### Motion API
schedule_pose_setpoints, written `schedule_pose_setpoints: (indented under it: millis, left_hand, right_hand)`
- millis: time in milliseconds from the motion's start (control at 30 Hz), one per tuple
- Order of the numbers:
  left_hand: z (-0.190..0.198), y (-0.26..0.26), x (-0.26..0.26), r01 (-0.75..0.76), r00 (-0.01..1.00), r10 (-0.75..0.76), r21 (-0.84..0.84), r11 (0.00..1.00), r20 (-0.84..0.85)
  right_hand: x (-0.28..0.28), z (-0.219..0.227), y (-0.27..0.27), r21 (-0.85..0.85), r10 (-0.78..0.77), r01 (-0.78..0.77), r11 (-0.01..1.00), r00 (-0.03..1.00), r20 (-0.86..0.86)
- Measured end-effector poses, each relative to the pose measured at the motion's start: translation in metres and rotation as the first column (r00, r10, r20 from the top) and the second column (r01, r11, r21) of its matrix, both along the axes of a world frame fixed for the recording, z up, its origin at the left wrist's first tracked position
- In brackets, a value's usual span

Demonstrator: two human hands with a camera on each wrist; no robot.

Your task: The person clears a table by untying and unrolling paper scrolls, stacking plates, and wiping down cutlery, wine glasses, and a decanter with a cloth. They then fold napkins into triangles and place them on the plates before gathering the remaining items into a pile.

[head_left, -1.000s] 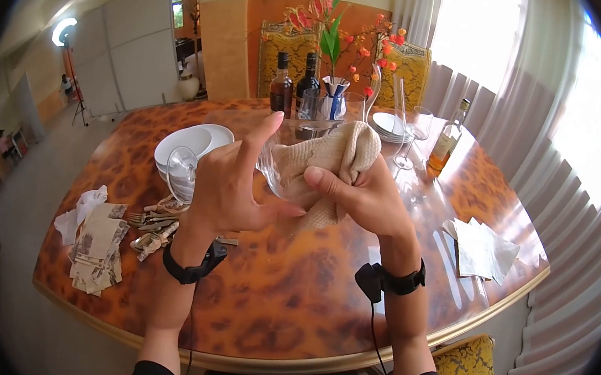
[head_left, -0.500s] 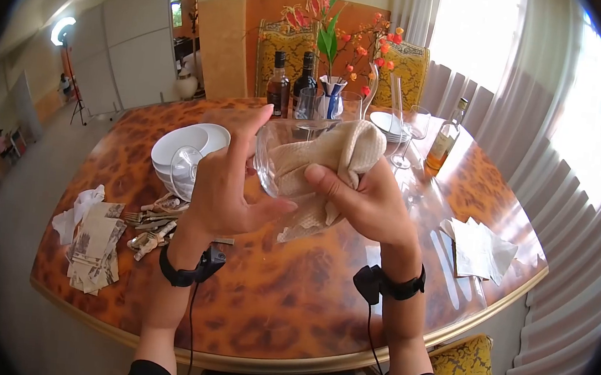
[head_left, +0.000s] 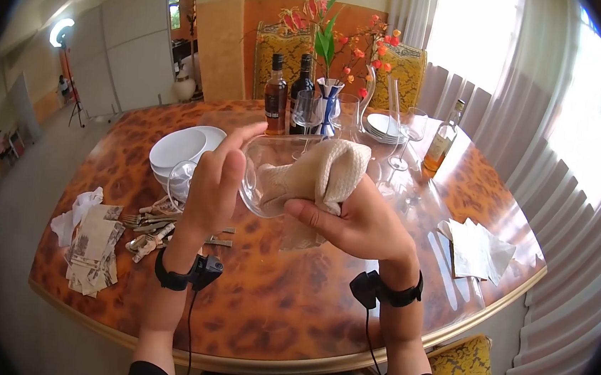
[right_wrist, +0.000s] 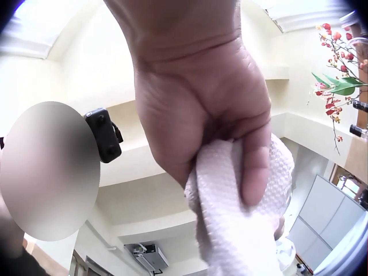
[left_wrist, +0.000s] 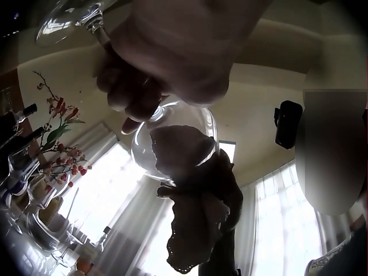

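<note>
A large stemmed glass (head_left: 255,176) is held sideways between the hands, its foot (left_wrist: 63,23) sticking out behind the left hand. The left hand (head_left: 207,186) has its fingers curled round the stem, as the left wrist view shows. A beige textured cloth (head_left: 316,173) is bunched in the right hand (head_left: 372,222), thumb pressed on it, and part of it lies within the glass bowl (left_wrist: 172,138). In the right wrist view the cloth (right_wrist: 224,201) hangs from the right hand (right_wrist: 213,109), with the glass mostly hidden.
White bowls (head_left: 175,149), cutlery (head_left: 151,224) and patterned napkins (head_left: 94,244) lie on the left. Dark bottles (head_left: 275,99), a flower vase (head_left: 328,108), plates (head_left: 384,128) and stemmed glasses (head_left: 307,113) stand at the back. A bottle (head_left: 442,139) and white napkins (head_left: 481,250) are on the right.
The glass and cloth have moved slightly down and left. The left hand has turned, bringing its spread thumb and forefinger closer together, and the cloth's loose end hangs differently.
</note>
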State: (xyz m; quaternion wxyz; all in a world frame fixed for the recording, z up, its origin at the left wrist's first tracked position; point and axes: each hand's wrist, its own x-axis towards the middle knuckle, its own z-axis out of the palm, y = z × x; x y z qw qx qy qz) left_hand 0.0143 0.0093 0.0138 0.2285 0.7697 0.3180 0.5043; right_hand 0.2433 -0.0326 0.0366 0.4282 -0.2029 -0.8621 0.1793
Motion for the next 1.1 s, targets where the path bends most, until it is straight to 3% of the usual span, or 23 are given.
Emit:
schedule_pose_setpoints:
  millis: [33, 67, 100, 133, 200, 267, 333, 367, 400, 433, 467, 533, 567, 633, 767, 800, 833, 867, 933, 1033, 1100]
  left_hand:
    - [0.000, -0.001, 0.004, 0.001, 1.000, -0.001, 0.002, 1.000, -0.002]
    - [0.000, -0.003, 0.011, -0.063, 0.996, 0.080, 0.290, 0.955, -0.049]
    - [0.000, -0.004, 0.016, -0.104, 0.983, 0.170, 0.555, 0.825, -0.069]
    - [-0.001, -0.001, 0.017, -0.105, 0.983, 0.171, 0.556, 0.825, -0.067]
    - [-0.003, 0.007, 0.018, -0.129, 0.917, 0.381, 0.821, 0.556, -0.114]
    - [-0.004, 0.004, 0.018, -0.102, 0.912, 0.372, 0.783, 0.614, -0.173]
    - [-0.008, 0.008, 0.021, -0.140, 0.957, 0.273, 0.675, 0.725, -0.094]
    - [-0.008, 0.004, 0.019, -0.141, 0.957, 0.274, 0.675, 0.724, -0.094]
    - [-0.003, -0.005, 0.016, -0.071, 0.973, 0.165, 0.466, 0.882, -0.164]
    - [-0.001, -0.010, 0.014, 0.006, 0.978, 0.040, 0.223, 0.975, -0.203]
    - [-0.006, -0.004, 0.012, 0.007, 0.978, 0.040, 0.223, 0.975, -0.204]
    - [-0.016, 0.009, 0.012, 0.303, 0.944, -0.307, -0.050, 0.952, -0.122]
    - [-0.019, 0.009, 0.010, 0.305, 0.943, -0.309, -0.051, 0.951, -0.125]
    - [-0.010, -0.001, 0.011, 0.347, 0.911, -0.395, -0.299, 0.889, -0.115]
    - [-0.005, -0.010, 0.019, 0.210, 0.968, -0.246, -0.354, 0.911, -0.059]
    - [-0.003, -0.014, 0.024, 0.036, 0.988, -0.059, -0.164, 0.986, -0.140]
    - [-0.001, -0.017, 0.028, -0.136, 0.973, 0.142, 0.044, 0.990, -0.181]
    - [-0.002, -0.016, 0.030, -0.138, 0.972, 0.145, 0.048, 0.989, -0.183]
    - [-0.007, -0.008, 0.034, -0.220, 0.913, 0.356, 0.495, 0.841, -0.199]
    - [-0.010, -0.002, 0.032, -0.226, 0.899, 0.396, 0.576, 0.785, -0.188]
    - [-0.012, -0.003, 0.031, -0.231, 0.901, 0.402, 0.607, 0.760, -0.160]
  right_hand:
    - [-0.001, 0.001, -0.002, -0.155, -0.018, -0.004, 0.988, 0.990, -0.139]
    - [-0.002, 0.001, -0.002, -0.304, -0.055, -0.030, 0.952, 0.961, -0.269]
    - [-0.001, 0.000, 0.002, -0.348, -0.078, -0.047, 0.936, 0.938, -0.338]
    - [0.000, 0.001, 0.002, -0.347, -0.078, -0.047, 0.937, 0.938, -0.337]
    - [0.003, 0.005, -0.002, -0.381, -0.145, -0.013, 0.925, 0.912, -0.383]
    - [0.005, 0.006, -0.005, -0.389, -0.134, -0.015, 0.921, 0.926, -0.354]
    - [0.007, 0.005, -0.007, -0.219, -0.065, 0.002, 0.976, 0.958, -0.280]
    - [0.010, 0.005, -0.006, -0.219, -0.064, 0.001, 0.976, 0.958, -0.279]
    - [0.015, 0.005, -0.004, -0.137, -0.049, 0.023, 0.990, 0.981, -0.189]
    - [0.020, 0.005, -0.003, -0.051, -0.042, 0.037, 0.998, 0.994, -0.097]
    - [0.026, 0.007, -0.003, -0.051, -0.042, 0.037, 0.998, 0.994, -0.097]
    - [0.035, 0.011, -0.004, 0.014, 0.004, -0.006, 1.000, 0.995, 0.099]
    - [0.035, 0.012, -0.005, 0.015, 0.001, -0.003, 1.000, 0.995, 0.096]
    - [0.032, 0.013, -0.007, -0.065, -0.026, 0.025, 0.998, 1.000, -0.006]
    - [0.019, 0.007, 0.000, -0.207, -0.094, 0.058, 0.977, 0.981, -0.172]
    - [0.013, 0.004, 0.004, -0.205, -0.094, 0.058, 0.977, 0.980, -0.175]
    - [0.008, 0.003, 0.007, -0.279, -0.149, 0.076, 0.957, 0.957, -0.250]
    - [0.004, 0.002, 0.009, -0.352, -0.205, 0.085, 0.932, 0.925, -0.319]
    - [0.001, 0.004, 0.011, -0.350, -0.219, 0.083, 0.933, 0.902, -0.371]
    - [0.004, 0.006, 0.007, -0.400, -0.266, 0.106, 0.910, 0.891, -0.368]
    - [0.004, 0.007, 0.002, -0.316, -0.214, 0.098, 0.944, 0.909, -0.357]
